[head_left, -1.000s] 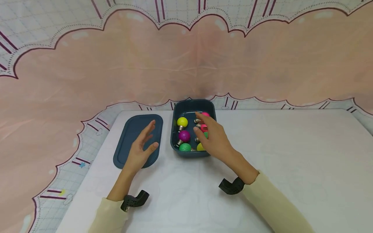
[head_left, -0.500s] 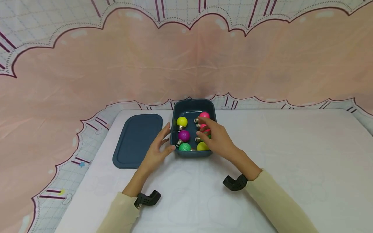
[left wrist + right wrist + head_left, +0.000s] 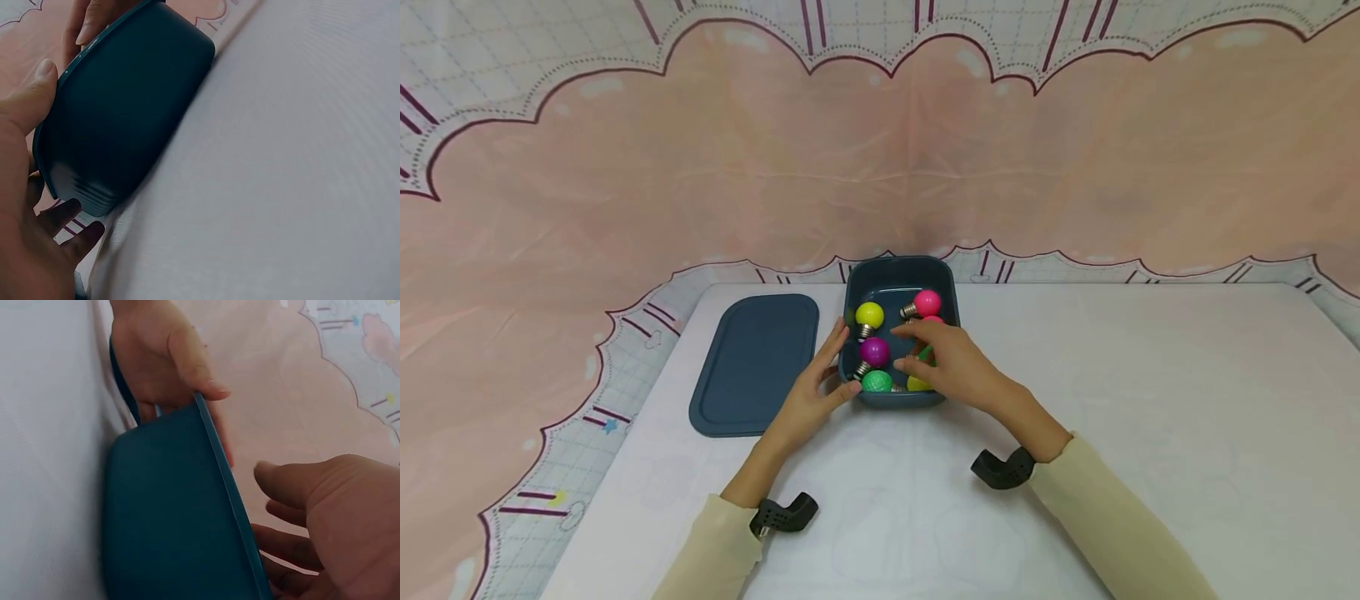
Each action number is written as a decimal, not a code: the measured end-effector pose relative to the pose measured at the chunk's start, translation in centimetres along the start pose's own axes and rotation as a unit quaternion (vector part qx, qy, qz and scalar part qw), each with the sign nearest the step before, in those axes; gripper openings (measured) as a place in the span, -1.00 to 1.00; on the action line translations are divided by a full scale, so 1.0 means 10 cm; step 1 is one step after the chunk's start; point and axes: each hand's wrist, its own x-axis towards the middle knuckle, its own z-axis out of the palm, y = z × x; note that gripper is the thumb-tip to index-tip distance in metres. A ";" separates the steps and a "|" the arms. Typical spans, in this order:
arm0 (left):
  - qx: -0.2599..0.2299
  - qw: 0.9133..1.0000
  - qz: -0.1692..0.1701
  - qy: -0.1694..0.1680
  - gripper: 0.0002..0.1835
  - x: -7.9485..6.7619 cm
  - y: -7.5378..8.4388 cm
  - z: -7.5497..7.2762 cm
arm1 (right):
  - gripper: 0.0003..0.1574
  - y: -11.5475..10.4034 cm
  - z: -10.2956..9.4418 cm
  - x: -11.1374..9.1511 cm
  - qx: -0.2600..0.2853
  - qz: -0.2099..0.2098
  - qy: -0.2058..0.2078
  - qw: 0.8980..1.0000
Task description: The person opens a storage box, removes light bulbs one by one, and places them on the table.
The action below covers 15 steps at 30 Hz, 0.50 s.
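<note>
A dark blue plastic box holds several colored light bulbs with metal screw bases. Along its left side lie a yellow bulb, a purple bulb and a green bulb. My left hand rests against the box's left side, fingers spread, the thumb near the front rim. Over the right side reaches my right hand, thumb and fingers apart, partly hiding a second green bulb and another yellow bulb. Behind that hand sits a pink bulb. Both wrist views show the box's outer wall.
A flat dark blue lid lies on the white table left of the box. A patterned peach cloth hangs behind the table.
My left hand has moved right, from over the lid to the box's left side. My right hand has shifted slightly toward the front of the box, uncovering the back pink bulb.
</note>
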 end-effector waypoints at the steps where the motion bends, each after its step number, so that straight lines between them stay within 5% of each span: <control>1: 0.002 1.000 -0.001 -0.001 -0.20 0.00 0.00 0.00 | -0.44 0.00 0.00 0.01 -0.001 0.000 -0.007 1.000; 15: -0.010 1.000 -0.001 -0.008 -0.19 0.00 -0.03 -0.02 | -0.47 -0.01 0.07 0.11 -0.023 -0.017 -0.106 0.994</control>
